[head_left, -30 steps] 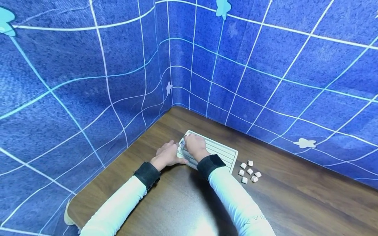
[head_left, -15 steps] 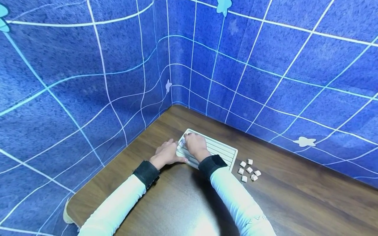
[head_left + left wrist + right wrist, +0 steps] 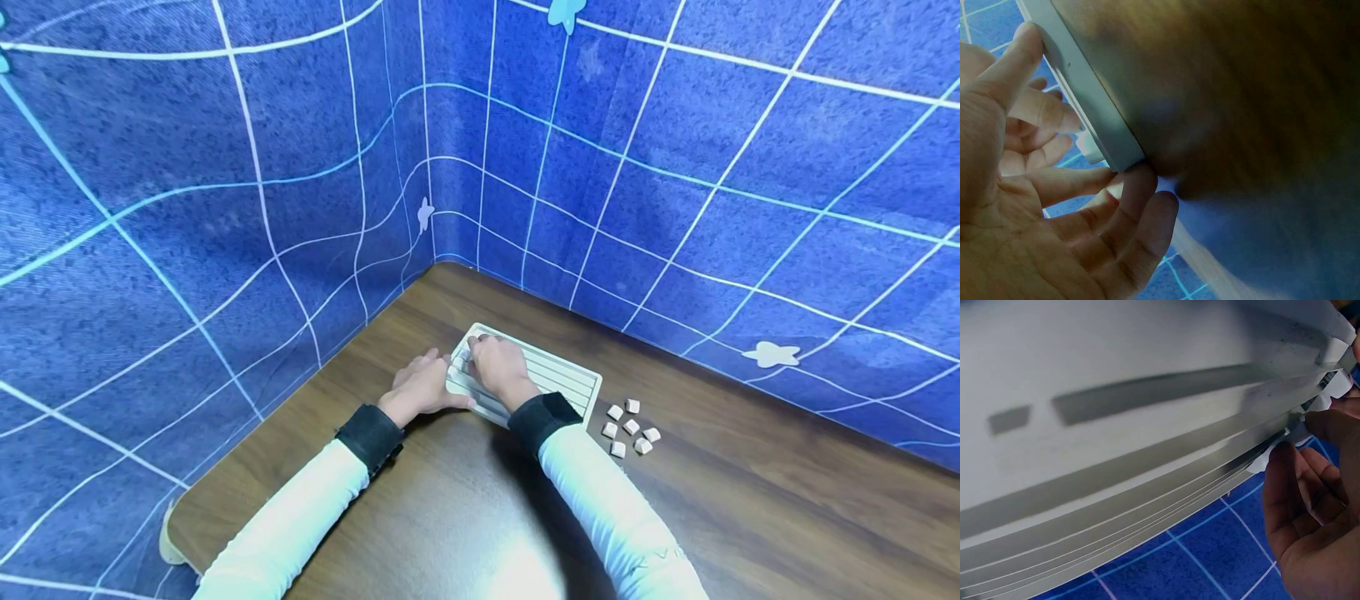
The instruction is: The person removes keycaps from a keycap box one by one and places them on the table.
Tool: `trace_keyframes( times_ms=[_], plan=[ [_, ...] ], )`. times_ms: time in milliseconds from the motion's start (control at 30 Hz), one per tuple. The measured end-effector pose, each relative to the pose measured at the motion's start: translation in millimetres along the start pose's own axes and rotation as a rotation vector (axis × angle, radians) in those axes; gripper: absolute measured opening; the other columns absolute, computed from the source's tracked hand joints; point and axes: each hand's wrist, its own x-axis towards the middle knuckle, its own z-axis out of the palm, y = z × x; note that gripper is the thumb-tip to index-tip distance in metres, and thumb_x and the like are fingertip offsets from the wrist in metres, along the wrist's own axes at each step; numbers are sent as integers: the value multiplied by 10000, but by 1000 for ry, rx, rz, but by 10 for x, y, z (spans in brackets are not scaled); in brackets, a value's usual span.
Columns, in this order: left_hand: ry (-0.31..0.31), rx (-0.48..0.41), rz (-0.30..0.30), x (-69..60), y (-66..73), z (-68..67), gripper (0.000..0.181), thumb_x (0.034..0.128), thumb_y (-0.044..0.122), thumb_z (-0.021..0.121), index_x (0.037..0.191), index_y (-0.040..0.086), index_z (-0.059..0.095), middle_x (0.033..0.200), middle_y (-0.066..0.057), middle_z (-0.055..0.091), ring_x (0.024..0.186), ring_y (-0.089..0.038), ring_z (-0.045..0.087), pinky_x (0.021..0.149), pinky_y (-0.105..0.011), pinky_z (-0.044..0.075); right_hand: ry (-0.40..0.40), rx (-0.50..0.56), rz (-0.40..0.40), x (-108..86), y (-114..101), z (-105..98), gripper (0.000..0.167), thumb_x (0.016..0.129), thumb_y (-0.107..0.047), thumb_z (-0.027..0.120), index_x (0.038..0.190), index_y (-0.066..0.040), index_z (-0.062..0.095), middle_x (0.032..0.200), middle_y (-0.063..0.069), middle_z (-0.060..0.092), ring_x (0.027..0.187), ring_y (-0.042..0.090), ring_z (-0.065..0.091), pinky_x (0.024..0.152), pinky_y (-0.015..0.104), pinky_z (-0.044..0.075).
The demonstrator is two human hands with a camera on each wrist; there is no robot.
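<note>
A white ridged tray [image 3: 562,375] lies on the wooden table, its long slots running lengthwise. My left hand [image 3: 420,385] holds the tray's left end, the thumb along the near side and the fingers at the far corner. Over that same end, my right hand [image 3: 501,367] is bent down into the slots. In the right wrist view its thumb and forefinger pinch a small white keycap-like piece [image 3: 1298,434] at the tray end. Another white piece [image 3: 1337,385] sits beside it. The left wrist view shows the tray's side wall [image 3: 1085,81] between the left thumb and fingers.
Several loose white keycap-like pieces [image 3: 632,426] lie just right of the tray. Blue grid-patterned cloth walls [image 3: 675,167] rise behind and to the left of the table [image 3: 420,517]. The table's corner is beyond the tray.
The head view has shifted slightly, so the scene sits a little higher. My right hand has edged slightly rightward over the tray. The left hand keeps its hold, and the loose pieces stay put.
</note>
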Motion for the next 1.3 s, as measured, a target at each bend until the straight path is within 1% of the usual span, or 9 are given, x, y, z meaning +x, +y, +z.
trace_keyframes(
  times_ms=[233, 367, 500, 667, 833, 1000, 1067, 1167, 1300],
  plan=[
    [-11, 12, -21, 21, 14, -19, 988, 741, 647, 738, 1459, 36, 441, 1547, -232, 355, 1402, -421, 379, 997, -601, 450, 8, 33, 19, -70, 123, -27, 199, 901, -285, 678, 1026, -133, 709, 987, 47, 684, 895, 256, 700, 657, 421, 590],
    [-15, 19, -34, 35, 21, -36, 1006, 746, 646, 735, 1467, 19, 420, 1554, -233, 342, 1406, -422, 371, 1003, -607, 442, 26, 51, 1, -146, 194, -77, 158, 904, -271, 669, 974, -136, 714, 963, 55, 684, 865, 256, 703, 650, 420, 586],
    [-11, 24, -37, 29, 31, -32, 1005, 748, 645, 734, 1468, 18, 421, 1553, -232, 344, 1408, -422, 370, 1015, -596, 437, 63, 76, -31, -273, 279, -131, 114, 877, -249, 695, 899, -138, 711, 890, 56, 676, 813, 246, 703, 627, 410, 579],
    [-9, 15, -27, 22, 45, 5, 1006, 739, 654, 736, 1463, 25, 432, 1541, -228, 368, 1403, -418, 378, 1011, -589, 443, 132, 123, -71, -456, 432, -154, 71, 836, -203, 719, 827, -133, 708, 791, 50, 654, 721, 234, 685, 577, 402, 561],
    [-9, -2, -25, 15, 58, 8, 1001, 743, 639, 743, 1462, 18, 429, 1545, -235, 357, 1415, -420, 361, 1023, -592, 433, 176, 158, -83, -648, 633, -174, 50, 821, -192, 717, 841, -146, 711, 818, 39, 663, 703, 241, 685, 533, 407, 545],
    [-12, -5, -19, 21, 65, -10, 990, 747, 626, 748, 1465, 25, 427, 1549, -233, 351, 1425, -415, 346, 1029, -598, 425, 272, 169, -106, -887, 876, -201, 76, 811, -203, 742, 841, -142, 707, 766, 18, 622, 605, 167, 616, 484, 345, 491],
    [-10, -8, -17, 23, 63, -10, 982, 747, 624, 749, 1463, 31, 432, 1546, -234, 355, 1423, -416, 349, 1029, -602, 422, 293, 175, -91, -988, 969, -206, 65, 806, -194, 744, 832, -148, 706, 734, -4, 586, 573, 124, 563, 465, 314, 456],
    [-10, -10, -21, 15, 58, -10, 975, 748, 621, 749, 1459, 31, 438, 1543, -235, 360, 1419, -418, 355, 1029, -602, 421, 293, 183, -56, -1150, 1098, -203, 58, 800, -179, 742, 841, -148, 714, 732, -14, 573, 567, 101, 534, 463, 302, 446],
    [-10, -14, -22, 6, 48, -6, 977, 746, 619, 753, 1459, 30, 437, 1538, -238, 365, 1411, -428, 362, 1022, -608, 425, 281, 184, -19, -1360, 1248, -174, 82, 800, -175, 747, 869, -135, 727, 766, 6, 626, 606, 118, 596, 495, 325, 490]
  ],
)
